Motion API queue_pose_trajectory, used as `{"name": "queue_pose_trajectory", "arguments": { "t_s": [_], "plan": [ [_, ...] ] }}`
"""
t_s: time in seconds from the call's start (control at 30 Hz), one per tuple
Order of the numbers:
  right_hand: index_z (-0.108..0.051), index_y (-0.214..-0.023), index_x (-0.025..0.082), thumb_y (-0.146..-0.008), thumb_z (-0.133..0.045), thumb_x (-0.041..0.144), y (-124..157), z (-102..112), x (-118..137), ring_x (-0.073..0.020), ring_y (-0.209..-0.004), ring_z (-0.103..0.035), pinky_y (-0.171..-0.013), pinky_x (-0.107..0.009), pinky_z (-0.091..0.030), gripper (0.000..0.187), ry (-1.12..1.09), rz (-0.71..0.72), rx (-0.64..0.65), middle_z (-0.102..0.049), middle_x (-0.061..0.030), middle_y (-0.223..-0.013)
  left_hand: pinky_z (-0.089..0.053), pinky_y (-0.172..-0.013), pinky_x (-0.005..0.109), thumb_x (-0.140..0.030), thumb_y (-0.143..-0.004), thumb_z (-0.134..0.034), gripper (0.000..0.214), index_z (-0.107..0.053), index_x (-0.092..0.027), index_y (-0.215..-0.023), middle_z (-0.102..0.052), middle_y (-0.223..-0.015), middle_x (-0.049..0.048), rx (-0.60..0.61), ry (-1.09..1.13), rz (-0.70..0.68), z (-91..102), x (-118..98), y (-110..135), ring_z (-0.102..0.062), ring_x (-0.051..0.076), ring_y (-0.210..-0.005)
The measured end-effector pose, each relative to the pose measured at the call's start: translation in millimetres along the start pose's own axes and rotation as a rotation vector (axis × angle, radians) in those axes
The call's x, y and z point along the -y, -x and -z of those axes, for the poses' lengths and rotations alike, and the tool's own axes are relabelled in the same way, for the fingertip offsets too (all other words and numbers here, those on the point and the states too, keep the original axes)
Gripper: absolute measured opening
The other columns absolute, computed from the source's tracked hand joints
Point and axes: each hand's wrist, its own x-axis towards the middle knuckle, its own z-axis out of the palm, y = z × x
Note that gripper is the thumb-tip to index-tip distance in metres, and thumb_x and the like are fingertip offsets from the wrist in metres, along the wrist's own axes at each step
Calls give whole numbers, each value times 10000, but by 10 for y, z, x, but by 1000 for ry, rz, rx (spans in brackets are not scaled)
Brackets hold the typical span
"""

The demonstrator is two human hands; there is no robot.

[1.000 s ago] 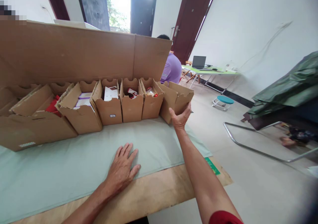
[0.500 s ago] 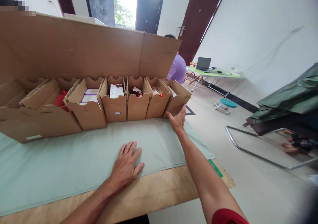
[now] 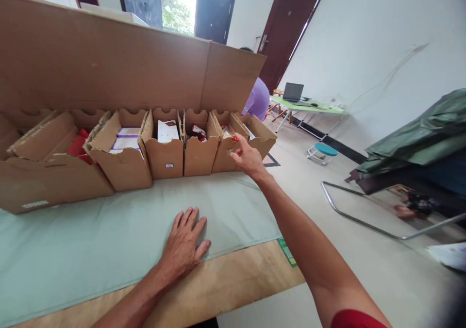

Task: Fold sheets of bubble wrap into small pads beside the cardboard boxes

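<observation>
My left hand lies flat on the pale green cloth, fingers spread, holding nothing. My right hand is raised before the row of cardboard bins, its index finger stretched toward a small shiny red item at the rim of the second bin from the right. Thumb and index are apart; whether the fingertip touches is hard to tell. Partly behind this hand stands the rightmost bin. Further left, bins hold a dark red packet, a white card-like piece, white-and-purple boxes and something red.
A tall cardboard panel rises behind the bins. Beyond it sits a person in a purple top. To the right are a table with a laptop, a blue stool and a metal frame on the floor.
My right hand has left the rightmost bin's lower front and moved left and up to the second bin from the right. My left hand stays on the cloth. The view has shifted slightly.
</observation>
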Motion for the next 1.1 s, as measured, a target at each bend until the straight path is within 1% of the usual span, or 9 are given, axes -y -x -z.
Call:
{"name": "queue_pose_trajectory", "arguments": {
  "t_s": [0.13, 0.27, 0.47, 0.63, 0.7, 0.8, 0.87, 0.97, 1.1],
  "plan": [
    [-695, -1202, 216, -873, -650, 241, -262, 56, 250, -308, -959, -706, -820, -367, -512, 333, 114, -66, 40, -779, -95, -980, -241, -1283, 615, -382, -928, -597, 569, -592, -184, -1462, -434, -1647, 178, -4, 44, -2, 14, -2, 1, -356, 370, -1557],
    [-697, -1028, 212, -898, -625, 276, 50, 281, 314, -307, -924, -709, -783, -363, -492, 162, 134, -68, 6, -777, -103, -962, -259, -1284, 602, -365, -939, -544, 596, -544, -143, -1492, -456, -1632, 188, -56, 168, 23, -26, 43, -2, -382, 355, -1545],
    [-685, -921, 249, -869, -633, 340, 1621, 947, 137, -201, -654, -680, -608, -302, -509, 117, -165, 70, -163, -750, -6, -799, -362, -1235, 598, -355, -985, -444, 570, -473, -159, -1520, -553, -1548, 182, -379, 501, 137, -109, 212, -17, -482, 318, -1473],
    [-724, -1045, 288, -798, -736, 296, 2930, 1256, -238, -233, -777, -730, -665, -338, -591, 247, -223, 50, -273, -764, -23, -904, -399, -1202, 603, -383, -870, -621, 711, -447, -184, -1531, -527, -1555, 184, -406, 621, 111, 33, 146, 43, -483, 351, -1461],
    [-644, -1329, 300, -815, -766, 299, 3292, 1220, -349, -253, -940, -738, -783, -375, -608, 528, -297, -33, -338, -763, -57, -1081, -357, -1224, 611, -382, -836, -661, 797, -400, -202, -1567, -478, -1599, 180, -383, 677, 97, 118, 5, 28, -442, 361, -1494],
    [-325, -1621, 308, -877, -754, 356, 3603, 1016, -370, -275, -1142, -692, -927, -454, -585, 860, -450, -155, -417, -678, -130, -1356, -297, -1254, 595, -366, -819, -679, 899, -302, -230, -1624, -359, -1683, 169, -327, 819, 75, 245, -278, -122, -337, 352, -1562],
    [-335, -1613, 292, -902, -736, 417, 3651, 822, -265, -286, -1148, -685, -922, -473, -589, 826, -516, -218, -408, -634, -157, -1417, -272, -1264, 578, -333, -772, -692, 943, -299, -232, -1623, -323, -1702, 166, -294, 950, 70, 327, -459, -305, -284, 348, -1586],
    [-544, -1445, 241, -879, -760, 474, 3557, 537, 16, -302, -1098, -695, -924, -494, -596, 649, -500, -285, -370, -671, -147, -1322, -350, -1215, 572, -283, -657, -668, 863, -481, -173, -1493, -482, -1594, 183, -207, 1169, 58, 444, -635, -545, -401, 382, -1512],
    [-558, -1438, 205, -889, -752, 382, 3408, 251, 312, -352, -1298, -616, -1098, -572, -507, 608, -395, -247, -513, -650, -158, -1378, -478, -1115, 509, -252, -636, -621, 666, -600, -163, -1295, -679, -1346, 127, -230, 1269, 58, 536, -584, -333, -598, 336, -1304]
  ]
}}
